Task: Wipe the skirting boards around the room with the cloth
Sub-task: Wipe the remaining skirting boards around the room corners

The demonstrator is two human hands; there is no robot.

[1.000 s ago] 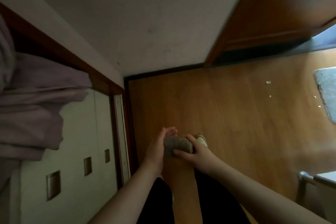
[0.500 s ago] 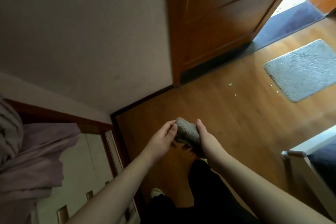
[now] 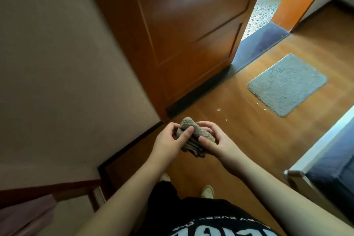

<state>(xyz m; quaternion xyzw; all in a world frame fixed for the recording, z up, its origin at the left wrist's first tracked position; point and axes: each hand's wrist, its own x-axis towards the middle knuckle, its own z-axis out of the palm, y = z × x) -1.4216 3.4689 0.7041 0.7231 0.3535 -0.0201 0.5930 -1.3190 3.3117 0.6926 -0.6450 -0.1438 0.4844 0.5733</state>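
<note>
While both hands work in front of the body, left hand (image 3: 168,140) and right hand (image 3: 216,140) each grip the bunched cloth (image 3: 191,130), above the dark skirting board (image 3: 132,143).

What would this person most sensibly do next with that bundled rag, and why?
Probably crouch and bring the cloth down to the dark skirting board by the wall. Both the left hand and right hand grip it bunched, above the floor, touching no board.
</note>
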